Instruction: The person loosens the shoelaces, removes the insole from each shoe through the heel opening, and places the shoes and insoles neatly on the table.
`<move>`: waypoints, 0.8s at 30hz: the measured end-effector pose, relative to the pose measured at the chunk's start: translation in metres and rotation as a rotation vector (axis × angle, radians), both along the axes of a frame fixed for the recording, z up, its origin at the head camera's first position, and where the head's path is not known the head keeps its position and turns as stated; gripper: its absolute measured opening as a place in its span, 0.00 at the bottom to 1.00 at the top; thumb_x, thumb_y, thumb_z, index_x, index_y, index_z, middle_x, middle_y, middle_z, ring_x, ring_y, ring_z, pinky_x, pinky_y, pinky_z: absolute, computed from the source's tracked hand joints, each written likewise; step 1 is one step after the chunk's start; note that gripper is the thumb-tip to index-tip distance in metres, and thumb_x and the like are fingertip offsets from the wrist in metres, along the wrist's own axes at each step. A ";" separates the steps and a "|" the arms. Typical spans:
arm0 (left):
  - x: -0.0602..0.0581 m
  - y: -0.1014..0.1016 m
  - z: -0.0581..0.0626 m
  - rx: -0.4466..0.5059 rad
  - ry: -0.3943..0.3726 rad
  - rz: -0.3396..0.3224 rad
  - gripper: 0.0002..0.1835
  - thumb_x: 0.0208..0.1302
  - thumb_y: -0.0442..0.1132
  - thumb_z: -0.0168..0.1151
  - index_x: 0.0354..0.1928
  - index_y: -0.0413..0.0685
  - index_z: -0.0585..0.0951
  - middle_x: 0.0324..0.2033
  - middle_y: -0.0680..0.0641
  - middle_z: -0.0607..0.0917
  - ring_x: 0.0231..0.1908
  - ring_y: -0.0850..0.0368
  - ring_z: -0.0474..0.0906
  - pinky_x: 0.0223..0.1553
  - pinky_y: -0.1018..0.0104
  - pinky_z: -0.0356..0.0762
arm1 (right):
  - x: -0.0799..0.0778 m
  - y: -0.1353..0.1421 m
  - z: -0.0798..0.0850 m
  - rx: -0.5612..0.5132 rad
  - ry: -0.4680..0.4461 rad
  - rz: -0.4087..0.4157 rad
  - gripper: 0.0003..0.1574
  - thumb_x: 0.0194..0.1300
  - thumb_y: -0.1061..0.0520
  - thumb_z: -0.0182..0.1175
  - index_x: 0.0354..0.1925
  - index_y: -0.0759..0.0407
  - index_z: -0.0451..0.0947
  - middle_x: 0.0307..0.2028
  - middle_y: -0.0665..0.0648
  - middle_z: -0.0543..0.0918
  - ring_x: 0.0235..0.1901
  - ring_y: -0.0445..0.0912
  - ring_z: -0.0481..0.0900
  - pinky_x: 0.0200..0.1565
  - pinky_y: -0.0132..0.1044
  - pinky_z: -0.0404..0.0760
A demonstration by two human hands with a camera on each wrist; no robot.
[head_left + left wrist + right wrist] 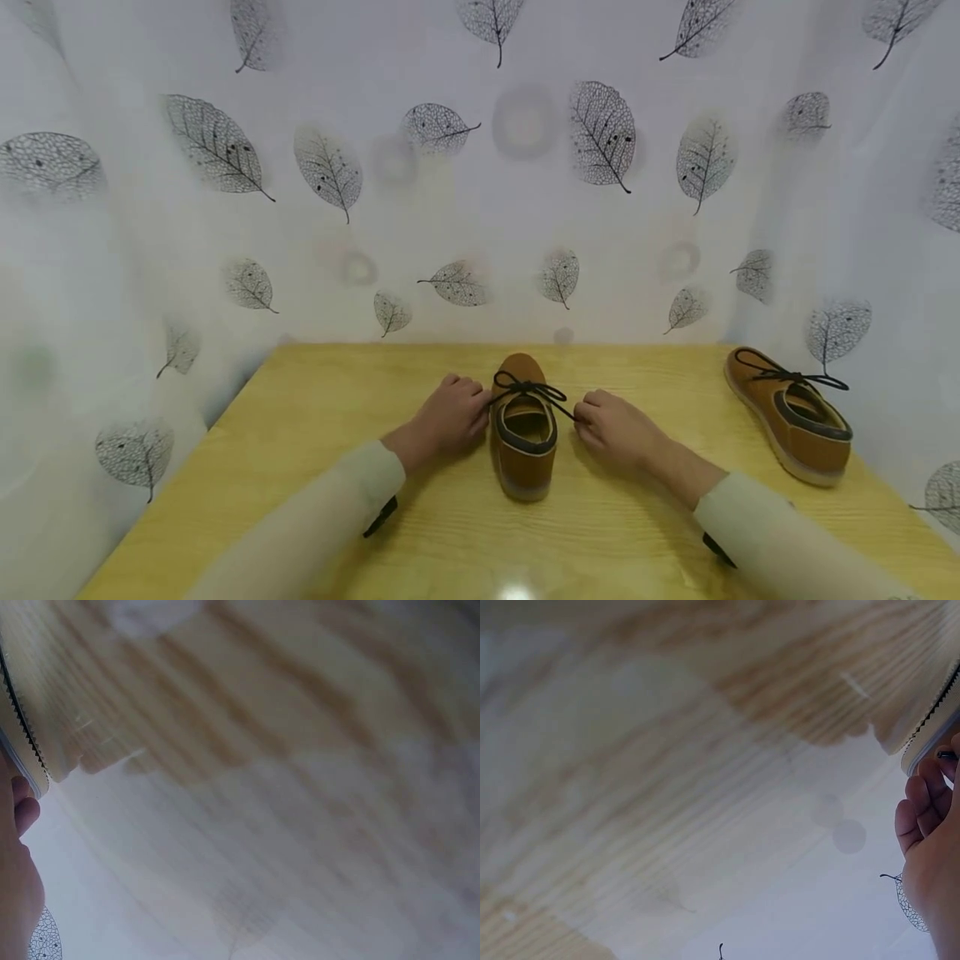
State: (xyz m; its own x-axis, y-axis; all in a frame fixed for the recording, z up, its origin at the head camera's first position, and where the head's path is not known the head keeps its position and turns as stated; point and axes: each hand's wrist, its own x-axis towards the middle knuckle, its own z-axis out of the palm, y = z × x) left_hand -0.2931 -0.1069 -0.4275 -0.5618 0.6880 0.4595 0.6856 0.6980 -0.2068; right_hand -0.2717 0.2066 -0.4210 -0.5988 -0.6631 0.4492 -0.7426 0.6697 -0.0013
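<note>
A brown shoe (527,475) with a dark collar stands on the tabletop between the two hands, heel toward me. Its black shoelace (525,387) is tied in a bow over the tongue. From the bow, one lace end runs taut to the right hand (618,427), which pinches it with curled fingers. A dark tip of lace (946,755) shows between those fingers in the right wrist view. On the other side, the left hand (450,415) has its fingers curled close by the shoe, gripping the other lace end; its fingertips are mostly hidden.
A matching brown shoe (813,450), its lace tied in a bow, stands near the right edge of the yellow wood-grain table (337,392). Behind and at both sides hangs a pale curtain (480,208) printed with leaves.
</note>
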 end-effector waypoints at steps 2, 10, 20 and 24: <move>-0.004 0.001 0.004 0.004 0.009 0.003 0.10 0.69 0.42 0.57 0.48 0.50 0.82 0.36 0.50 0.83 0.38 0.51 0.80 0.48 0.54 0.71 | -0.005 0.000 0.004 -0.006 0.001 -0.002 0.07 0.63 0.61 0.62 0.30 0.50 0.75 0.30 0.47 0.74 0.32 0.41 0.70 0.36 0.38 0.75; -0.007 -0.002 0.003 -0.019 -0.001 0.000 0.11 0.70 0.43 0.56 0.48 0.50 0.82 0.36 0.49 0.83 0.38 0.50 0.80 0.48 0.54 0.71 | -0.007 0.000 0.002 -0.003 -0.067 -0.009 0.08 0.65 0.61 0.60 0.30 0.50 0.75 0.30 0.47 0.74 0.32 0.41 0.71 0.36 0.39 0.75; -0.009 -0.003 0.008 0.014 0.003 -0.004 0.10 0.68 0.42 0.58 0.48 0.50 0.82 0.36 0.48 0.84 0.38 0.49 0.81 0.49 0.54 0.71 | -0.009 -0.001 0.007 0.015 -0.124 -0.047 0.08 0.67 0.60 0.57 0.30 0.51 0.72 0.30 0.48 0.73 0.32 0.43 0.70 0.37 0.41 0.74; -0.008 -0.001 0.005 0.002 -0.024 -0.003 0.10 0.68 0.42 0.58 0.47 0.49 0.82 0.37 0.48 0.84 0.39 0.49 0.81 0.48 0.54 0.70 | -0.006 0.002 0.005 0.029 -0.147 -0.053 0.08 0.67 0.60 0.57 0.30 0.50 0.73 0.30 0.48 0.74 0.33 0.43 0.71 0.38 0.41 0.74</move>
